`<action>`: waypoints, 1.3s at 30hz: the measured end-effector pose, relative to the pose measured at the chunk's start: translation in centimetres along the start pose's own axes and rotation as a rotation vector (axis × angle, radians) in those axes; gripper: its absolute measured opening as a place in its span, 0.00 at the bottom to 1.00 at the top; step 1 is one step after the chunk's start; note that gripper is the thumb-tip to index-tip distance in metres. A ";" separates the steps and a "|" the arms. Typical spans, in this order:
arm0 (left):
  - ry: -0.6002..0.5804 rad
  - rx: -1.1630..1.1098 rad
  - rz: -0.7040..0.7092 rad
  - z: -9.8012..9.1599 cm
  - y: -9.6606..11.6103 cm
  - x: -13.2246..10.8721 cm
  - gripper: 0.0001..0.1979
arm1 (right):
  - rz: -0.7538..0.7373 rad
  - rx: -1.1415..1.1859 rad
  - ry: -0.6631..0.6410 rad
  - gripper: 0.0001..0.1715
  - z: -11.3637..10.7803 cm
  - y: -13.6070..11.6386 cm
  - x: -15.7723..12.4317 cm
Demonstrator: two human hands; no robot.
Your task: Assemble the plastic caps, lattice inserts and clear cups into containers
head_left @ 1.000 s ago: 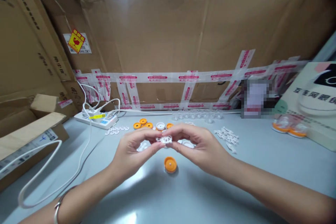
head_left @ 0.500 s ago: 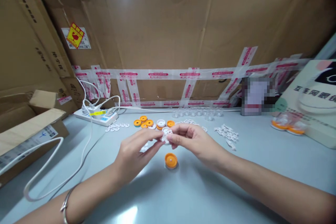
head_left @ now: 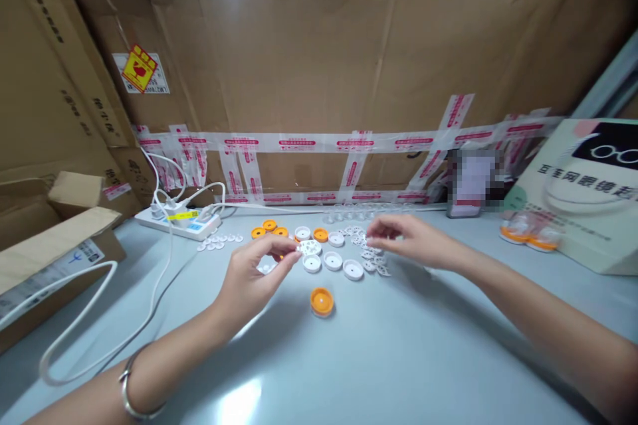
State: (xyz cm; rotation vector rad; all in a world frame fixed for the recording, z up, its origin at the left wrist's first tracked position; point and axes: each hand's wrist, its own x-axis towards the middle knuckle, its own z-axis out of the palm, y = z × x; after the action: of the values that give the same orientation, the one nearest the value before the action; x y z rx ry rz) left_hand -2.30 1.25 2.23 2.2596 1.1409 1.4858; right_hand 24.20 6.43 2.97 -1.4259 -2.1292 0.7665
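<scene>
- Two hands were on the patterned white piece (head_left: 311, 248) half a second ago; now it is held by the left hand (head_left: 253, 272) alone.
- Right hand (head_left: 416, 239) has been drawn off to the side, to the pile of small white parts (head_left: 369, 260). Holding looks to have been handed over to the left, with the right freed for the loose parts.
- Left fingers: thumb and forefinger pinched together on the near edge of the piece, a gap left between them further back.
- Right fingers: curled, tips bunched at the pile. Whether anything has been gripped cannot be told; contact is unclear too.
- Piece location: held out past the left fingertips, just behind the nearest-left white cup (head_left: 312, 265) as viewed. Contact with it can't be confirmed.
- Piece look: white, rounded, wider than tall from here, top face marked with small spots. Holes or surface marks, too small to tell.
- Orange round part (head_left: 321, 302) is left untouched on the table (head_left: 399, 358), in front of the white cups.
</scene>
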 end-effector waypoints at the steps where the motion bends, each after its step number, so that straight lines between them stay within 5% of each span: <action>1: -0.010 -0.005 -0.004 0.1 -0.1 0.0 0.01 | -0.015 -0.065 -0.040 0.17 0.0 0.8 -0.3; 9: -0.084 0.000 0.058 0.6 0.1 -0.3 0.02 | -0.085 -0.192 -0.123 0.11 2.2 2.0 -0.7; 18: -0.119 -0.007 0.066 0.6 0.0 -0.5 0.03 | 0.022 -0.090 0.061 0.10 1.4 2.3 -0.4; 28: -0.157 -0.001 0.018 0.8 -0.2 -0.8 0.02 | 0.135 0.045 0.078 0.16 2.0 3.6 0.3; 39: -0.149 -0.021 0.021 0.7 0.0 -0.8 0.02 | 0.370 1.076 0.138 0.10 1.5 1.8 -0.2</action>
State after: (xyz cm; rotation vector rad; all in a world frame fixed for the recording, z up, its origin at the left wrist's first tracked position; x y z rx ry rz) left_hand -1.86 0.87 1.30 2.3307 1.0560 1.3048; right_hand 24.53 6.56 0.64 -1.1618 -0.9918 1.5634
